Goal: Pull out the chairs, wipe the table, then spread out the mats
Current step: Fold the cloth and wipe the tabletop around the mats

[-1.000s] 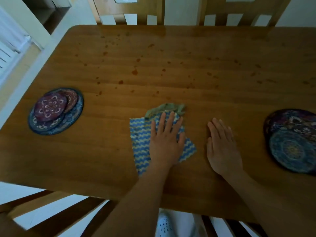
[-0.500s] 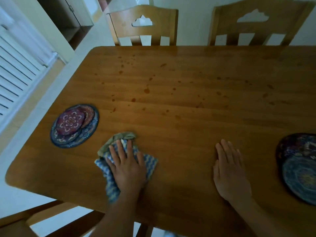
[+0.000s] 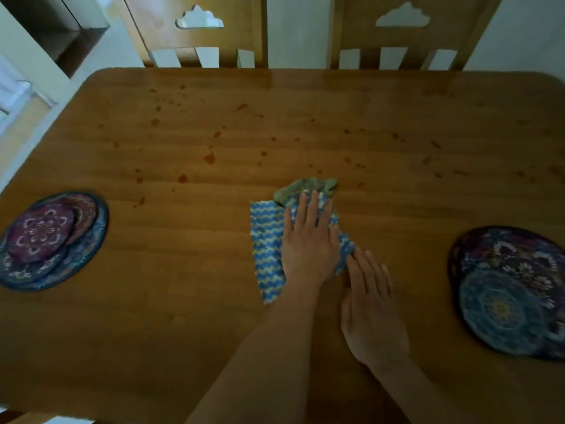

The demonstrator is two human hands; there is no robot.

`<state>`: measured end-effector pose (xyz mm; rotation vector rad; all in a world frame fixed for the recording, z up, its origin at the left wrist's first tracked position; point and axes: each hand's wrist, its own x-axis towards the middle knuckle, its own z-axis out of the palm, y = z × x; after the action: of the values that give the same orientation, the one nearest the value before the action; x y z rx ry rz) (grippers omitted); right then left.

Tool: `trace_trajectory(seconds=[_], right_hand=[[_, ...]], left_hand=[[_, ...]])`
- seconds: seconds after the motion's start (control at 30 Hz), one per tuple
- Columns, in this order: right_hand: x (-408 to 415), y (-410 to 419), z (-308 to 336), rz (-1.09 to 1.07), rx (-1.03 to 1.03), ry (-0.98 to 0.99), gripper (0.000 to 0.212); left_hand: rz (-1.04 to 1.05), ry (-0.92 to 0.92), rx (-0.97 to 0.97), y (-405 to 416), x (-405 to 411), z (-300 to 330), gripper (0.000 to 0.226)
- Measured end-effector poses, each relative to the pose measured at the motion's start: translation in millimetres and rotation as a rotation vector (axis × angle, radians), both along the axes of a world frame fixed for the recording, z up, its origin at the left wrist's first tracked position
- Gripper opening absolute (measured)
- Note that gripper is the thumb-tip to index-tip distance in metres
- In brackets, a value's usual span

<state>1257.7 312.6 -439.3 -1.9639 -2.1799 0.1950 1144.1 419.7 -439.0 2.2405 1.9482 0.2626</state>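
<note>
A blue-and-white zigzag cloth point(image 3: 266, 240) with a green bunched edge lies near the middle of the wooden table point(image 3: 183, 301). My left hand point(image 3: 307, 240) presses flat on the cloth, fingers straight. My right hand point(image 3: 371, 304) rests flat on the table just right of it, fingertips touching the cloth's corner. Reddish-brown spots point(image 3: 209, 158) dot the far half of the table. One stack of round patterned mats point(image 3: 49, 240) sits at the left edge, another stack of mats point(image 3: 513, 289) at the right edge.
Two wooden chairs with cloud-shaped cutouts stand at the far side, the left chair point(image 3: 198, 35) and the right chair point(image 3: 406, 35). A white wall and dark opening point(image 3: 55, 32) are at the far left.
My left hand has swept the cloth from the left back to the right, up against my right hand. My right hand has stayed flat on the table.
</note>
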Motion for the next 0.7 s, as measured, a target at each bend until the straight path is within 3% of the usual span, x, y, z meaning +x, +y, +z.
trace_trajectory(seconds=[0.13, 0.27, 0.33, 0.43, 0.53, 0.63, 0.7], right_hand=[[3, -1, -2, -0.036, 0.066, 0.219, 0.054], [3, -3, 3, -0.067, 0.07, 0.406, 0.048], [3, -3, 8, -0.123, 0.047, 0.482, 0.043], [-6, 2, 44, -0.275, -0.085, 0.822, 0.028], [-15, 4, 74, -0.284, -0.274, 1.141, 0.032], [-10, 10, 87, -0.408, -0.218, 1.058, 0.023], [4, 18, 93, -0.506, -0.126, 0.965, 0.015]], left_hand=[[-0.167, -0.089, 0.01, -36, 12, 0, 0.049], [-0.015, -0.534, -0.066, -68, 11, 11, 0.066], [0.084, -0.813, -0.074, -75, 4, 22, 0.048], [0.132, -1.034, -0.246, -71, -2, 36, 0.037], [0.276, -1.258, -0.43, -64, 5, 58, 0.047], [0.478, -1.524, -0.905, -59, 10, 92, 0.073], [0.356, -1.53, -0.984, -55, 7, 107, 0.064]])
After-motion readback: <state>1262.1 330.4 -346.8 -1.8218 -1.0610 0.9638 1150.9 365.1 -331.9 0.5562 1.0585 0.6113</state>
